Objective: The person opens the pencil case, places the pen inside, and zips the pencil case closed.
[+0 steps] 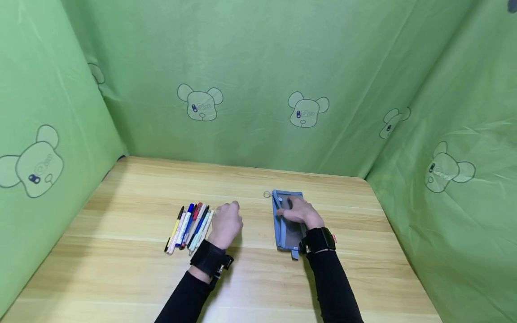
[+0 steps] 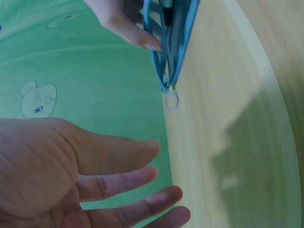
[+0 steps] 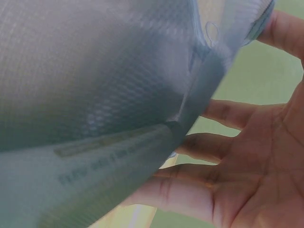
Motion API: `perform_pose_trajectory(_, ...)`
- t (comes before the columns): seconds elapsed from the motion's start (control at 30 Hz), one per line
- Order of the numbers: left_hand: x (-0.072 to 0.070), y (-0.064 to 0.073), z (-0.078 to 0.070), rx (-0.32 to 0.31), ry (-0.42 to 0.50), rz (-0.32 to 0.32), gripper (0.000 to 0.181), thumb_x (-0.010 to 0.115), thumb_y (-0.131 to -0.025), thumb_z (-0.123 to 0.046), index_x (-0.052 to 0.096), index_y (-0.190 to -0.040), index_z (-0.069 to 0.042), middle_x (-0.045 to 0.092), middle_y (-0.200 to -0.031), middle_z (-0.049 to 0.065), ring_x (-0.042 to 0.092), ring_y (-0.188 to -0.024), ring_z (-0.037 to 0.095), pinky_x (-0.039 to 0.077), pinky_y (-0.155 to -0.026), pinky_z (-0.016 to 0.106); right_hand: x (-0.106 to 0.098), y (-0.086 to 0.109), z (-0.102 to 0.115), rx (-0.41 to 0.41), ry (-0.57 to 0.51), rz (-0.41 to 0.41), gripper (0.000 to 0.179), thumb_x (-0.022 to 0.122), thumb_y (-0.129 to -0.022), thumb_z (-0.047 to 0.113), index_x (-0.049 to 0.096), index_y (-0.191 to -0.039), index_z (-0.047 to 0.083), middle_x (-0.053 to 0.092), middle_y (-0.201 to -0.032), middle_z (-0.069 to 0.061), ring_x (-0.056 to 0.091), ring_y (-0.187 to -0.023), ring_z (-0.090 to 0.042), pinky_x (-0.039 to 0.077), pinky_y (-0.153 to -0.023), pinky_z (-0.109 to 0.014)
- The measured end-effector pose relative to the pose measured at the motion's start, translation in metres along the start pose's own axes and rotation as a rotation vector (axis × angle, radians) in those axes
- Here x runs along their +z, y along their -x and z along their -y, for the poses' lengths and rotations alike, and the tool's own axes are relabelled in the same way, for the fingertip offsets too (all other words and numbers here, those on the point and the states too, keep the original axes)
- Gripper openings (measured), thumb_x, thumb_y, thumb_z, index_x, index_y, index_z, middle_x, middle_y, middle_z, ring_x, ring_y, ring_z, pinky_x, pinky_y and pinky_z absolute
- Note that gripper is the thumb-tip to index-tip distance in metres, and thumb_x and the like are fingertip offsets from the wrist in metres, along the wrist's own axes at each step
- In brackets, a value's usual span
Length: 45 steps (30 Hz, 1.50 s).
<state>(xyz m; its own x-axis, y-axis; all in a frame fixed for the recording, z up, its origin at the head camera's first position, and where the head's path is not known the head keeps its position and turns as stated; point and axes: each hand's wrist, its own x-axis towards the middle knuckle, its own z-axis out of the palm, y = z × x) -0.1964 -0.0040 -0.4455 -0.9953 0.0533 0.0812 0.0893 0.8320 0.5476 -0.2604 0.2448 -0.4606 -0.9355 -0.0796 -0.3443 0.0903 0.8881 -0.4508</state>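
Observation:
My right hand (image 1: 300,212) grips a blue mesh zip pencil case (image 1: 282,235), thumb at its zip edge and fingers behind the mesh (image 3: 142,90). Seen from the left wrist, the case's mouth gapes, and a dark slim shape shows inside, too unclear to name. A small metal ring (image 2: 172,100) hangs from its end. My left hand (image 1: 227,222) hovers just right of a row of pens and markers (image 1: 183,228); its fingers are loosely extended in the left wrist view and hold nothing.
The pens lie side by side on the wood-grain table (image 1: 133,269), left of the hands. A green curtain (image 1: 250,143) with bear-head prints hangs behind the table and along both sides. Black bands (image 1: 210,259) circle both wrists.

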Motion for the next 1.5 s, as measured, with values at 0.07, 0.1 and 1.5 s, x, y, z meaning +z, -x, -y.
perform_pose_trajectory(0.07,0.000,-0.001,0.004,-0.014,-0.002,-0.010,0.010,0.067,-0.084,0.004,0.067,-0.095,0.003,0.068,-0.078,0.017,0.061,-0.063,0.027,0.050,-0.048,0.033,0.001,0.000,0.001,0.001,-0.003,0.001,0.090,0.060,-0.091,0.055,0.027,-0.160,0.009,0.035,-0.162,-0.024,0.038,-0.146,-0.048,0.038,-0.115,-0.061)
perform_pose_trajectory(0.1,0.000,-0.001,0.006,-0.017,-0.008,-0.019,0.008,0.067,-0.084,0.005,0.066,-0.091,0.003,0.066,-0.075,0.017,0.061,-0.062,0.027,0.049,-0.047,0.033,0.001,0.000,0.001,0.000,-0.004,0.000,0.090,0.060,-0.091,0.055,0.027,-0.160,0.009,0.035,-0.162,-0.024,0.038,-0.146,-0.048,0.038,-0.115,-0.061)
perform_pose_trajectory(1.5,-0.001,-0.008,0.048,-0.201,-0.121,-0.081,0.011,0.061,-0.083,0.009,0.069,-0.091,0.010,0.070,-0.092,0.033,0.071,-0.080,0.045,0.060,-0.062,0.047,0.003,0.002,0.001,0.013,0.005,-0.005,0.090,0.061,-0.091,0.056,0.026,-0.161,0.012,0.034,-0.163,-0.023,0.037,-0.146,-0.048,0.039,-0.113,-0.061)
